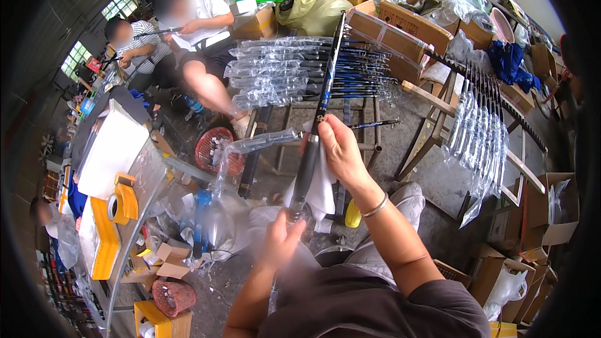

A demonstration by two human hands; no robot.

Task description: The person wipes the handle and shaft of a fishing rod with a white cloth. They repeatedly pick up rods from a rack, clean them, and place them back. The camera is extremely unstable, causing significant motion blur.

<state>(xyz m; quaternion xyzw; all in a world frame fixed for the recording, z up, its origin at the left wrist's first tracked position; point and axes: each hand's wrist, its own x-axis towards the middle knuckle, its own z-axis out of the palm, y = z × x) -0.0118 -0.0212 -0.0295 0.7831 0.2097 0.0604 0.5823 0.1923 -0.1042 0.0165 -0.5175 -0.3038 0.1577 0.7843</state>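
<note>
A black fishing rod (305, 172) with blue markings slants up and away in front of me. My right hand (338, 150), with a bangle on its wrist, is closed round the rod just above its thick dark handle. Beneath that hand hangs a white cloth (322, 191), apparently pressed against the rod. Slightly blurred, my left hand (285, 238) grips the butt end of the handle. Past the rod, a rack bears several rods with clear plastic sleeves (269, 75) over their handles. A clear plastic sleeve (263, 141) also lies just left of the held rod.
On the right, a wooden rack (438, 103) carries more sleeved rods. Cardboard boxes (400, 31) line the back. To the left stands a table with yellow tape rolls (122, 205); a red basket (216, 150) sits on the floor. Two people (200, 25) sit at the upper left, handling rods.
</note>
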